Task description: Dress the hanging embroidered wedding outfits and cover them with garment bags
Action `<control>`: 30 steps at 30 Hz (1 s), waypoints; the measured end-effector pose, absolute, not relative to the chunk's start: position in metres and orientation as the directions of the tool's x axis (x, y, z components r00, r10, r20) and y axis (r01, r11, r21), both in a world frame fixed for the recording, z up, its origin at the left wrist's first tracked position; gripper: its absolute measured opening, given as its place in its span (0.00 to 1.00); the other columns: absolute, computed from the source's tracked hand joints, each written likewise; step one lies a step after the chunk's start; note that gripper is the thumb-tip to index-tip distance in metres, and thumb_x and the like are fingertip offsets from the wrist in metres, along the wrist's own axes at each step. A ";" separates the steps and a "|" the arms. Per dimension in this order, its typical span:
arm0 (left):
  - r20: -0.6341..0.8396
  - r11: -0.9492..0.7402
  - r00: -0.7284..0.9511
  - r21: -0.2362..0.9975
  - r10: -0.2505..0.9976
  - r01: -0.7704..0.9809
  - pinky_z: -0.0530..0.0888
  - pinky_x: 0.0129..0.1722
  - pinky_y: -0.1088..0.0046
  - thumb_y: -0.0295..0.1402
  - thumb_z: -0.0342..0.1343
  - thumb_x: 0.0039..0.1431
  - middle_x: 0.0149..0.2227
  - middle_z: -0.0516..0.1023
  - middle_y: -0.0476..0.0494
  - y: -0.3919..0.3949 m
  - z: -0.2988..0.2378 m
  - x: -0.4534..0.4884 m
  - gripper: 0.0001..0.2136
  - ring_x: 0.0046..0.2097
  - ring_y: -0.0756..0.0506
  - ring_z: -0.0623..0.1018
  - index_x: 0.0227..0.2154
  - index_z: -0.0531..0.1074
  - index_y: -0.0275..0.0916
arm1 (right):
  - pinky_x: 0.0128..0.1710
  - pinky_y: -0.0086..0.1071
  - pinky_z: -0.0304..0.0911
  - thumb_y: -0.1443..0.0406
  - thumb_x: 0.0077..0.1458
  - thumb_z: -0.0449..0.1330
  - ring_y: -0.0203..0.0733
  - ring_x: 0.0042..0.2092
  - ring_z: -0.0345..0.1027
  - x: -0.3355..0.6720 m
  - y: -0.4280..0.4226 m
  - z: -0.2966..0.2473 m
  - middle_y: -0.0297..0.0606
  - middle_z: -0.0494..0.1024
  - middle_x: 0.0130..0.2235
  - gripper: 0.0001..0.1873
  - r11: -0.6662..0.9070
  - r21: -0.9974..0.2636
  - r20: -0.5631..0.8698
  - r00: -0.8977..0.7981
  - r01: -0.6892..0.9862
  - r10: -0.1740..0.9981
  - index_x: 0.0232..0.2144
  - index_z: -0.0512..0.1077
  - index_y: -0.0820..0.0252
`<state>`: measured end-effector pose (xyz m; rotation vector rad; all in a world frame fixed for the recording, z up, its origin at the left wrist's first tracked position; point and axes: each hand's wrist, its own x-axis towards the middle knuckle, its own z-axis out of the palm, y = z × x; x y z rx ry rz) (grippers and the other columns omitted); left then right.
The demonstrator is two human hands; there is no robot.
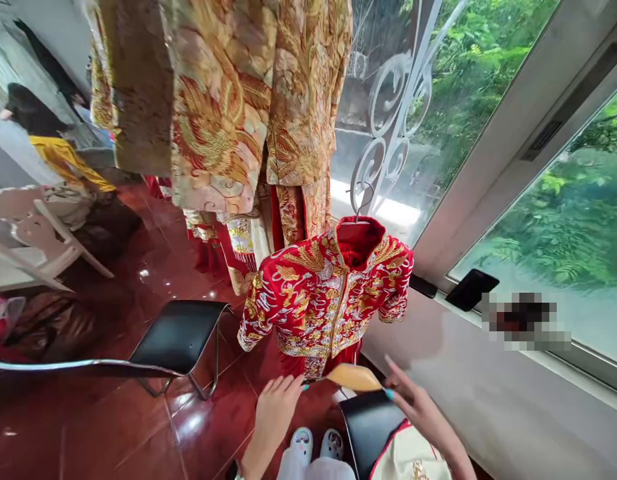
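My left hand closes round the thin, dark left end of a smooth wood-coloured piece. At its other end, the thumb and fingers of my right hand pinch its narrow tip. The piece is slightly blurred, and its kind is not clear. Just beyond it hangs a red embroidered jacket with gold and silver patterns, on a hanger hook. Red cloth shows below its hem. Under my right forearm, a cream cloth with red edging lies on a black chair seat.
Gold embroidered garments hang overhead. Another black chair stands left on the tiled floor. A phone lies on the windowsill at right, near a scrolled white grille. A person in yellow trousers is far left.
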<state>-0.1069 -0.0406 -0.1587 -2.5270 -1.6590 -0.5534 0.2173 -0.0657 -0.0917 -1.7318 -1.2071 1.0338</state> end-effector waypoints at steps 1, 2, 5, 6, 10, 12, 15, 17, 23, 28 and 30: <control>0.399 -0.421 0.355 0.090 0.846 0.902 0.77 0.40 0.65 0.27 0.53 0.65 0.39 0.86 0.43 -0.039 -0.145 -0.108 0.14 0.39 0.41 0.84 0.45 0.82 0.44 | 0.48 0.50 0.74 0.49 0.42 0.66 0.56 0.41 0.80 0.205 -0.052 -0.076 0.44 0.83 0.42 0.33 -0.159 -0.933 -0.120 0.139 0.322 0.983 0.53 0.77 0.46; 0.450 -0.427 0.359 0.055 0.818 0.903 0.77 0.40 0.65 0.27 0.53 0.65 0.38 0.85 0.43 -0.037 -0.132 -0.108 0.13 0.38 0.41 0.83 0.46 0.81 0.44 | 0.49 0.49 0.74 0.48 0.48 0.63 0.53 0.43 0.79 0.193 -0.038 -0.063 0.44 0.82 0.45 0.36 -0.077 -0.945 -0.046 0.104 0.319 0.994 0.59 0.72 0.49; 0.549 -0.446 0.364 0.018 0.752 0.895 0.74 0.41 0.65 0.27 0.53 0.66 0.35 0.84 0.45 -0.033 -0.101 -0.103 0.13 0.35 0.43 0.81 0.45 0.81 0.43 | 0.47 0.46 0.74 0.48 0.59 0.54 0.51 0.40 0.78 0.165 -0.005 -0.037 0.45 0.83 0.39 0.30 0.075 -0.921 0.159 0.194 0.382 0.968 0.57 0.73 0.55; 0.572 -0.450 0.357 0.023 0.739 0.893 0.74 0.41 0.66 0.27 0.53 0.66 0.35 0.84 0.45 -0.033 -0.094 -0.102 0.13 0.35 0.44 0.81 0.45 0.81 0.43 | 0.45 0.45 0.74 0.48 0.60 0.53 0.51 0.38 0.78 0.160 0.003 -0.031 0.45 0.82 0.36 0.27 0.118 -0.913 0.216 0.217 0.390 0.952 0.53 0.76 0.56; 0.643 -0.470 0.325 0.062 0.693 0.881 0.72 0.38 0.68 0.27 0.51 0.68 0.33 0.84 0.45 -0.031 -0.077 -0.098 0.13 0.34 0.45 0.80 0.43 0.81 0.42 | 0.37 0.40 0.74 0.52 0.62 0.53 0.47 0.33 0.75 0.160 0.016 -0.010 0.42 0.80 0.34 0.20 0.293 -0.915 0.344 0.161 0.276 0.925 0.46 0.77 0.55; 0.661 -0.488 0.321 0.079 0.679 0.869 0.72 0.37 0.68 0.28 0.50 0.68 0.33 0.83 0.46 -0.026 -0.068 -0.097 0.13 0.34 0.45 0.80 0.44 0.81 0.42 | 0.34 0.38 0.72 0.53 0.62 0.56 0.44 0.32 0.73 0.165 0.018 0.007 0.40 0.79 0.33 0.18 0.353 -0.900 0.396 0.141 0.257 0.907 0.47 0.76 0.54; 0.670 -0.486 0.309 0.088 0.675 0.870 0.73 0.38 0.68 0.30 0.49 0.68 0.34 0.84 0.44 -0.012 -0.049 -0.092 0.14 0.35 0.45 0.80 0.46 0.81 0.43 | 0.32 0.36 0.70 0.54 0.60 0.59 0.42 0.32 0.71 0.173 0.026 0.040 0.38 0.77 0.34 0.16 0.452 -0.855 0.490 0.110 0.252 0.865 0.47 0.75 0.53; 0.691 -0.492 0.307 0.082 0.655 0.866 0.73 0.39 0.68 0.31 0.48 0.70 0.35 0.84 0.43 0.002 -0.032 -0.087 0.15 0.36 0.44 0.81 0.47 0.81 0.43 | 0.31 0.34 0.68 0.54 0.60 0.59 0.40 0.31 0.69 0.180 0.038 0.066 0.36 0.74 0.32 0.16 0.518 -0.826 0.541 0.058 0.222 0.839 0.47 0.73 0.54; 0.741 -0.503 0.294 0.068 0.604 0.862 0.73 0.38 0.68 0.36 0.46 0.71 0.36 0.84 0.41 0.050 0.023 -0.071 0.17 0.38 0.43 0.81 0.47 0.81 0.41 | 0.32 0.31 0.66 0.52 0.59 0.60 0.37 0.32 0.69 0.199 0.092 0.139 0.36 0.76 0.31 0.19 0.501 -0.822 0.475 -0.159 0.270 0.866 0.46 0.71 0.58; 0.779 -0.489 0.276 0.044 0.562 0.871 0.71 0.36 0.68 0.37 0.45 0.72 0.34 0.84 0.41 0.075 0.045 -0.062 0.18 0.36 0.43 0.81 0.46 0.81 0.41 | 0.28 0.31 0.60 0.56 0.63 0.54 0.35 0.25 0.64 0.198 0.128 0.171 0.36 0.73 0.24 0.16 0.551 -0.738 0.492 -0.249 0.389 0.834 0.31 0.72 0.61; 0.784 -0.497 0.254 0.078 0.566 0.864 0.72 0.35 0.67 0.38 0.46 0.72 0.36 0.85 0.40 0.088 0.051 -0.062 0.18 0.36 0.42 0.81 0.46 0.81 0.40 | 0.27 0.31 0.56 0.60 0.65 0.52 0.33 0.24 0.59 0.193 0.141 0.179 0.33 0.70 0.22 0.14 0.612 -0.636 0.583 -0.225 0.470 0.780 0.30 0.71 0.60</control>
